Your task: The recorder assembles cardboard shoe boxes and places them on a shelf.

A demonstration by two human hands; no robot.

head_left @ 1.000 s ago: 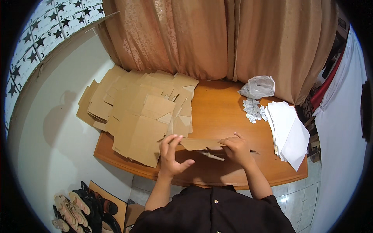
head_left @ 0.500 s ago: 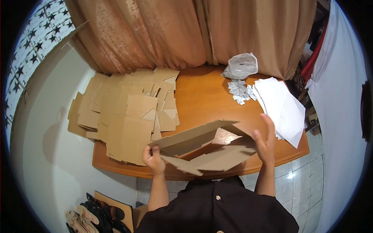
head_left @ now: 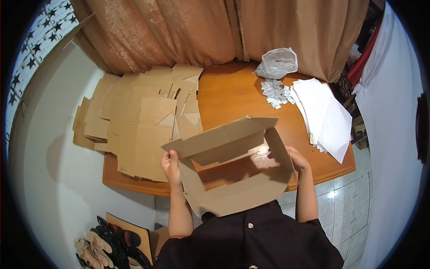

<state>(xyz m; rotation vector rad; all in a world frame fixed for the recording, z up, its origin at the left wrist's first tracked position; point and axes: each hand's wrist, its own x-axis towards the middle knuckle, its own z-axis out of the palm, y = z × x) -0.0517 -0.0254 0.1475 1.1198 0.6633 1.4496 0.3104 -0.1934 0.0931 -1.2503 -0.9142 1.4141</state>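
An opened-out cardboard box point(head_left: 244, 197) hangs tilted over the table's near edge, its four walls forming a ring. Through its open middle the tabletop shows, with a shiny glare on the right. My left hand point(head_left: 170, 167) is closed on the box's left corner, thumb on the near face. At the right wall, my right hand point(head_left: 299, 160) holds the box from outside; some of its fingers are hidden by the cardboard.
Flat cardboard blanks point(head_left: 139, 121) lie piled on the left of the wooden table point(head_left: 224, 94). Small silvery packets point(head_left: 276, 93), a clear plastic bag point(head_left: 277, 63) and white paper sheets point(head_left: 320, 112) are on the right. Shoes point(head_left: 101, 246) stand on the floor at lower left.
The box has opened wider and tipped so that its ring of walls faces up. My right hand has gone from spread fingers to holding the right wall, and moved lower.
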